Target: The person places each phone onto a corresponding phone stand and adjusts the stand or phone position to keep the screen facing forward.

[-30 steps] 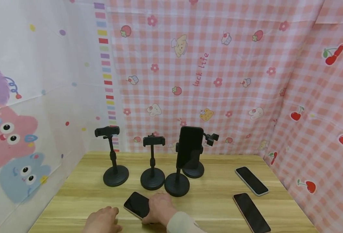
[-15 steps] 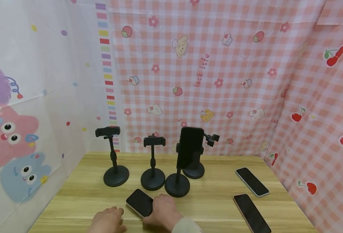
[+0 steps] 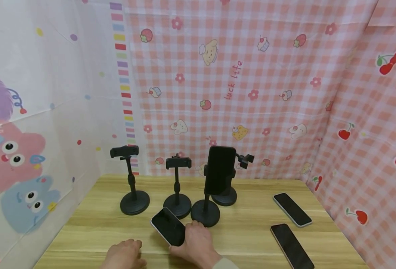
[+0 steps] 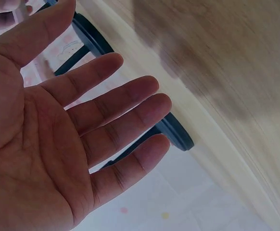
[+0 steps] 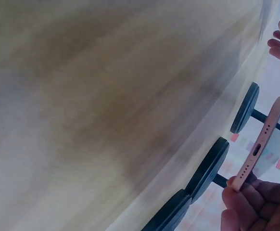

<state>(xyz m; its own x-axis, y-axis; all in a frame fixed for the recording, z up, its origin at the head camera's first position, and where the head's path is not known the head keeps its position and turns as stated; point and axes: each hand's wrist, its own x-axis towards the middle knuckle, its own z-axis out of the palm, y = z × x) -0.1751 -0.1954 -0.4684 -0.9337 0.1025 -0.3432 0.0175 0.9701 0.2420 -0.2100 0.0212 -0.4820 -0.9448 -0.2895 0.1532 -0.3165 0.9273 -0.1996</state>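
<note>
While four stands [image 3: 135,202] rise, the right grip [image 3: 197,242] holds one phone [image 3: 169,226].

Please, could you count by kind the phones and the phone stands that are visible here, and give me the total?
Flat rectangular smartphones with black screens: 4 (1 in the right hand)
Black phone stands with round bases: 4
Total: 8

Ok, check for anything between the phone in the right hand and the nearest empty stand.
Nothing visible stands between the held phone and that empty stand; the neighbouring stand, bearing another phone, is right of the direct line.
</note>
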